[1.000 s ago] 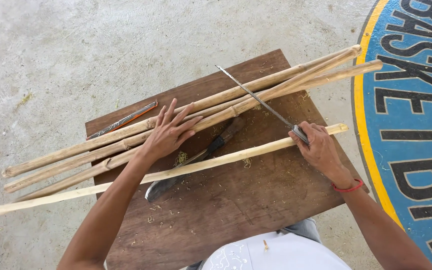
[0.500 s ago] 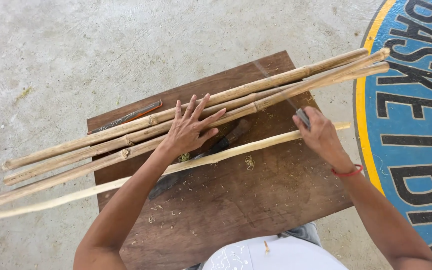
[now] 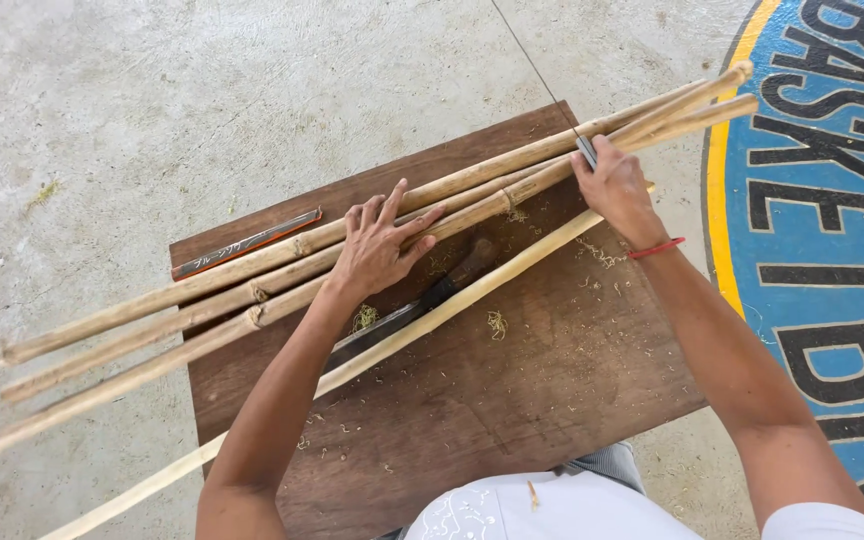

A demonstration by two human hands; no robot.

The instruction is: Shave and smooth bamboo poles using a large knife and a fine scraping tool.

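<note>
Left hand flat on bamboo poles running lower-left to upper-right, right hand gripping thin rod

a large painted sign covers the concrete floor at the right edge of the view: a curved blue field with big black block letters, edged on its left by a yellow band and a thin dark outline. only part of its round shape shows. on the far left corner of the brown wooden board lies 1 slim, flat package, long and narrow, dark grey with an orange-red border and pale lettering along it.
</note>
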